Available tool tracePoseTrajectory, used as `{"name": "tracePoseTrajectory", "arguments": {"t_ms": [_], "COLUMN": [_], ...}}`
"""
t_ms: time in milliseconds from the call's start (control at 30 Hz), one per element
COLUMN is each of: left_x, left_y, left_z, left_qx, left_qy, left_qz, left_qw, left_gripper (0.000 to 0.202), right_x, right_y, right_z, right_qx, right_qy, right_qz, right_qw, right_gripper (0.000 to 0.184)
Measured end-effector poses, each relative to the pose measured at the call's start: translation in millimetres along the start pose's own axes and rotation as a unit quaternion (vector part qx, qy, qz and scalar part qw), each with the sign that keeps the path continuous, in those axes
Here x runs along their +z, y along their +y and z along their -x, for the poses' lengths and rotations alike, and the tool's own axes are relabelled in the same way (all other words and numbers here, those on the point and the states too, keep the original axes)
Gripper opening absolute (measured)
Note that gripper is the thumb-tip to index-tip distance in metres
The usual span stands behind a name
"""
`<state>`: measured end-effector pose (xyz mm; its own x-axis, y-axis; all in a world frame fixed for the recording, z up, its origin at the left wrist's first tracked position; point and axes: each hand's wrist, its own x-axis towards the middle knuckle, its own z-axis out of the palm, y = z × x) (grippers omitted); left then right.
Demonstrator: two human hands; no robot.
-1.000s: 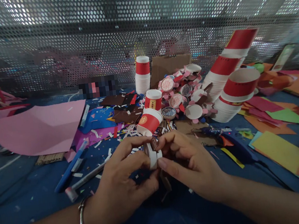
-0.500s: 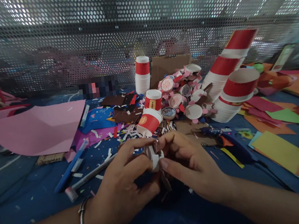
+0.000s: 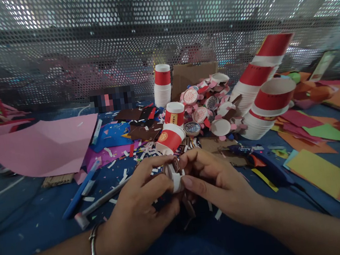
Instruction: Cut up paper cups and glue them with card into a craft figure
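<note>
Between my hands is a small round paper craft piece, white on its side with brown paper strips at its top and underside. My left hand wraps fingers around its left side. On the right, the thumb and fingers of my right hand pinch its edge. Just beyond lie two red-and-white paper cups, one tipped and one upright. Behind them to the right is a heap of round cup-bottom pieces with pink paper tabs. The underside of the held piece is partly hidden by my fingers.
Stacks of paper cups stand at the right, another stack at the back. A blue glue gun with a cord lies right. Coloured paper, a pink sheet, markers and scraps cover the blue table. A perforated metal panel rises behind.
The held piece has turned slightly between my fingers, and a white strip on its side sits closer against it. My hands have hardly moved otherwise.
</note>
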<state>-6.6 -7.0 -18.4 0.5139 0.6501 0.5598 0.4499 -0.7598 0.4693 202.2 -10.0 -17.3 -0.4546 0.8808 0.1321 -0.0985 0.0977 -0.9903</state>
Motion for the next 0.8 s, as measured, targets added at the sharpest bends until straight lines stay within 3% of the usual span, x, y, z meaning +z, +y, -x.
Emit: {"name": "tracePoseTrajectory", "arguments": {"t_ms": [200, 533, 800], "left_x": [1.0, 5.1, 3.7], "left_y": [-0.3, -2.6, -1.7], "left_z": [2.7, 4.3, -3.0], "left_qx": [0.007, 0.022, 0.005], "left_qy": [-0.019, -0.025, -0.034], "left_qz": [0.003, 0.023, 0.02], "left_qw": [1.0, 0.999, 0.999], "left_gripper": [0.026, 0.035, 0.028], "right_x": [0.3, 2.7, 0.4], "right_y": [-1.3, 1.8, 6.2], "right_z": [0.1, 1.3, -0.4], "right_qx": [-0.004, -0.023, -0.027], "right_qy": [0.003, 0.01, 0.015], "right_qz": [0.006, 0.013, 0.018], "right_qw": [1.0, 1.0, 0.999], "right_gripper": [0.022, 0.01, 0.016]}}
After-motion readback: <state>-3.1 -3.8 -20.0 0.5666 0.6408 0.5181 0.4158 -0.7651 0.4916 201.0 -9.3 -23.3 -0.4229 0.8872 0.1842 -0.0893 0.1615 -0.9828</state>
